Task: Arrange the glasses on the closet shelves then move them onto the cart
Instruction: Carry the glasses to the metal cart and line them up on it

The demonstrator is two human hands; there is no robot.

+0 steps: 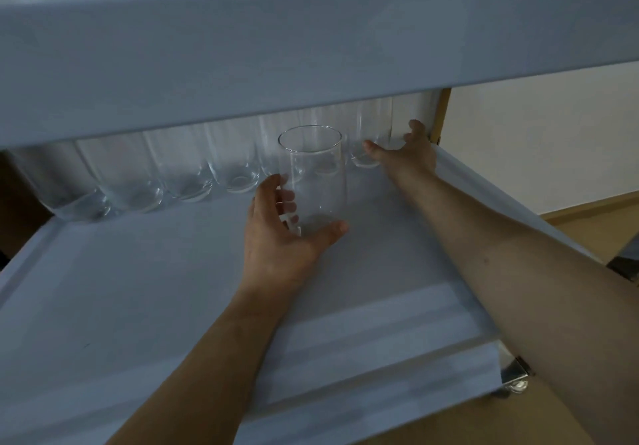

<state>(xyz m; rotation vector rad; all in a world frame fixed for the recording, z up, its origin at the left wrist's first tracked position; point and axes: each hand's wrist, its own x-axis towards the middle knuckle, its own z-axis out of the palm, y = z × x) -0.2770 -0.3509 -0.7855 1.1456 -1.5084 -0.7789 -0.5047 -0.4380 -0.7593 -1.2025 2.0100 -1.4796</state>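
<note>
The left hand [276, 237] grips an upright glass [311, 182], thumb in front and fingers behind, just clear of the back row [193, 178] on the cart tray [138, 272]. The open slot lies behind the grip, between the row and the end glass [366, 147], which the right hand [404, 152] touches with spread fingers. The upper shelf [276, 64] overhangs, limiting lift.
</note>
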